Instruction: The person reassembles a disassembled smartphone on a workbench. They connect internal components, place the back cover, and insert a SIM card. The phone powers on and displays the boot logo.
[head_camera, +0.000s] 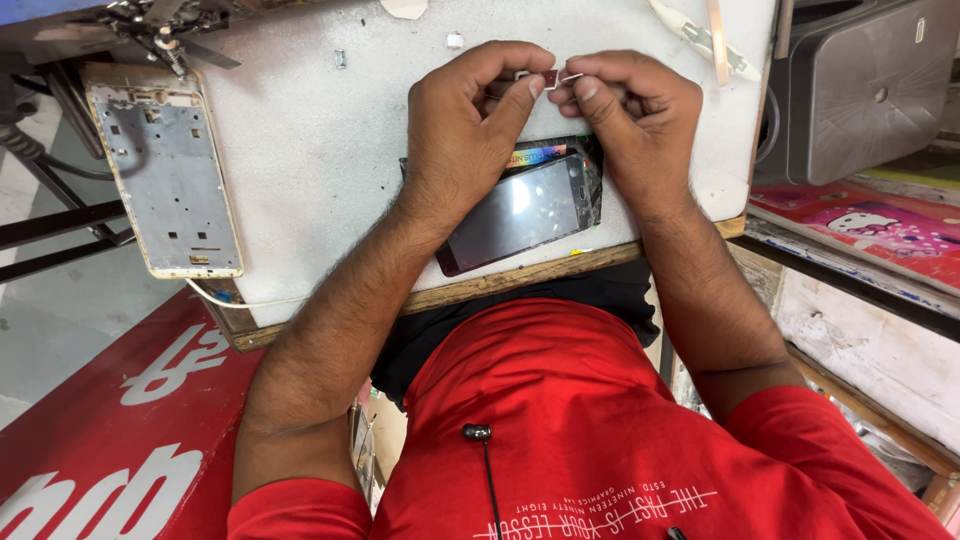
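Both my hands meet above the white worktop (320, 150). My left hand (470, 120) and my right hand (630, 115) pinch a tiny flat part (552, 77), reddish with a thin metal edge, between thumbs and forefingers. Beneath my hands lies a dark phone (520, 212) with its glossy screen up, angled toward the table's front edge. Part of the phone's top end is hidden by my fingers.
A stripped phone frame (165, 170), pale metal with cut-outs, lies at the left edge of the worktop. Tweezers and small tools (165, 30) sit at the back left. A grey case (865, 85) stands to the right, above a pink printed sheet (880, 230).
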